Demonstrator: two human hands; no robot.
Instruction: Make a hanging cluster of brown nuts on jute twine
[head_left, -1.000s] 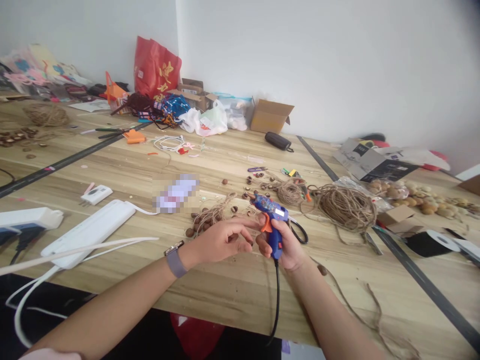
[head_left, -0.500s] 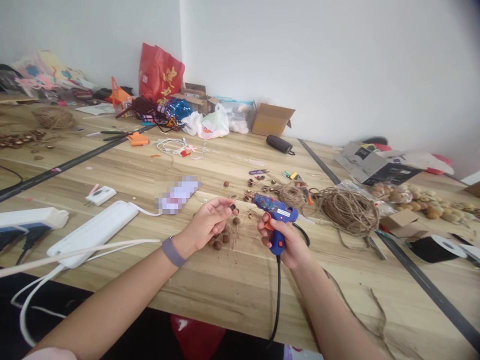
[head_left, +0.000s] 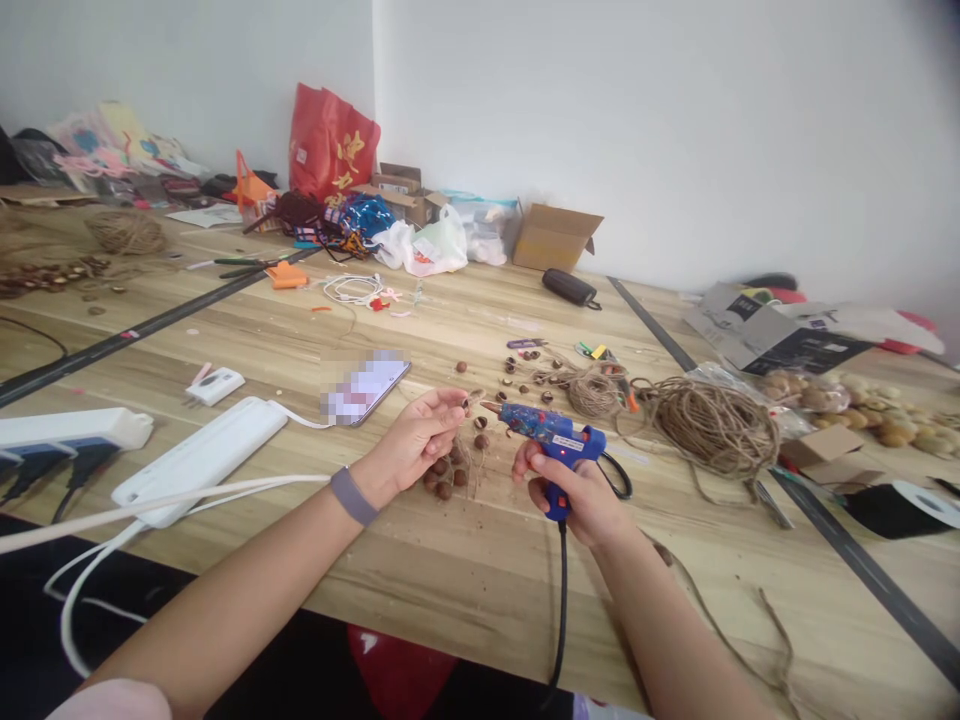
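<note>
My right hand [head_left: 574, 490] is wrapped round the handle of a blue hot glue gun [head_left: 551, 428], its nozzle pointing left. Close to that nozzle, my left hand [head_left: 420, 430] pinches a small brown nut shell [head_left: 466, 405] between thumb and fingertips; the fingers partly cover it. Below the left fingertips, several round brown nuts [head_left: 443, 490] lie on the wooden table [head_left: 420, 570] among thin strands of twine. More nuts and opened shells [head_left: 510, 366] are scattered beyond the glue gun. Its black cord [head_left: 562, 600] runs down over the table's front edge.
Coiled twine [head_left: 712, 425] and a smaller twine bundle [head_left: 596, 390] lie to the right. A phone [head_left: 367, 390] and a white power strip [head_left: 202, 460] are on the left. Bags, a red bag [head_left: 330, 145] and an open cardboard box [head_left: 555, 238] stand along the wall.
The glue gun's nozzle has come close to the shell in my left hand. My left hand keeps its pinch. The whole view has shifted slightly.
</note>
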